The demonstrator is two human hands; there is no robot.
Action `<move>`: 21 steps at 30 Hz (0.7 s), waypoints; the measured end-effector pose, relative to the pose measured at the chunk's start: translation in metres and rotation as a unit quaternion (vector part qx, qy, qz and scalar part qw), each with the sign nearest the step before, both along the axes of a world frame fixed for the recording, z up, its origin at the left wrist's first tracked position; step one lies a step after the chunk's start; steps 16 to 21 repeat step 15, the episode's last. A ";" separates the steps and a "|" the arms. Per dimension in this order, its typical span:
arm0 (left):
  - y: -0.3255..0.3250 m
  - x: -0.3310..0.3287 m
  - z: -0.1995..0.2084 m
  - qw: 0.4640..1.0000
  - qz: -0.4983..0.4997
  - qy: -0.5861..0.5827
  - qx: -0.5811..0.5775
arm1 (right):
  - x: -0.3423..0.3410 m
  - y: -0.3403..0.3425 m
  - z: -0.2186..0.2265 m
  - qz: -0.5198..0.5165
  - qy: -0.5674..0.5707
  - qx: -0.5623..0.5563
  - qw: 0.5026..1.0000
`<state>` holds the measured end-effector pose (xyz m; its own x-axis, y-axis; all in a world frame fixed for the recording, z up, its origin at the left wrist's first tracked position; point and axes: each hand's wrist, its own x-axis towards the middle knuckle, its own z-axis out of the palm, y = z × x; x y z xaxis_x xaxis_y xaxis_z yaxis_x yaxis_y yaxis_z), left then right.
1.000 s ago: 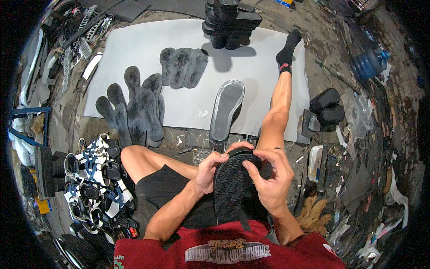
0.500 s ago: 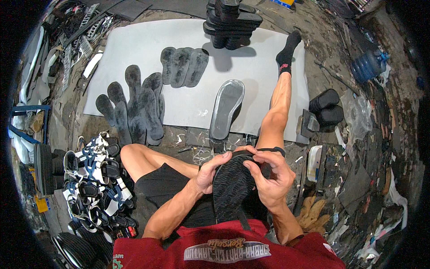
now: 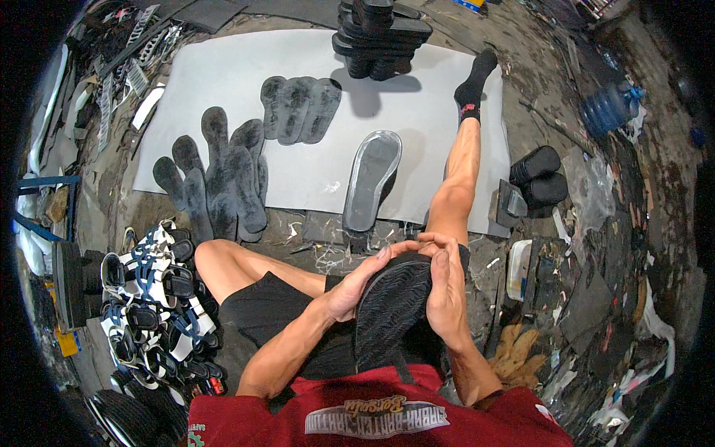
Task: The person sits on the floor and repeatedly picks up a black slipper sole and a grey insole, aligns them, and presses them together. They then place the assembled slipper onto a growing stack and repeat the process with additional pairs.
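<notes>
A black sandal (image 3: 391,316) is held in front of my lap, its wavy-treaded sole turned up toward me. My left hand (image 3: 353,292) grips its left edge, thumb along the rim. On the right edge my right hand (image 3: 445,289) is pressed, thumb over the rim and fingers curled across the toe end. Both sets of fingertips nearly meet at the top of the sole; the sandal's far side is hidden. Beyond it, a single grey sole (image 3: 370,182) with a shiny whitish border rests at the near edge of a white sheet (image 3: 447,112).
Dark flat soles (image 3: 242,175) overlap at the sheet's left, with three more (image 3: 302,110) behind. A stack of black soles (image 3: 380,45) stands at the back. White-and-blue sandal uppers (image 3: 160,298) heap up on my left. Gloves (image 3: 515,356) and a blue jug (image 3: 611,108) are on the right.
My right hand has shifted from pinching at the toe end to wrapping along the right edge of the sandal. The left hand keeps its hold.
</notes>
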<state>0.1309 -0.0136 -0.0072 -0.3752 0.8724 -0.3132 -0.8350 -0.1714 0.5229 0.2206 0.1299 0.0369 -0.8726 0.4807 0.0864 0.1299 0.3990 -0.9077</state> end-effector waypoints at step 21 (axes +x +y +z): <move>-0.014 -0.024 0.036 0.650 0.086 0.660 -0.367 | -0.035 -0.028 -0.010 0.062 -0.015 -0.006 0.998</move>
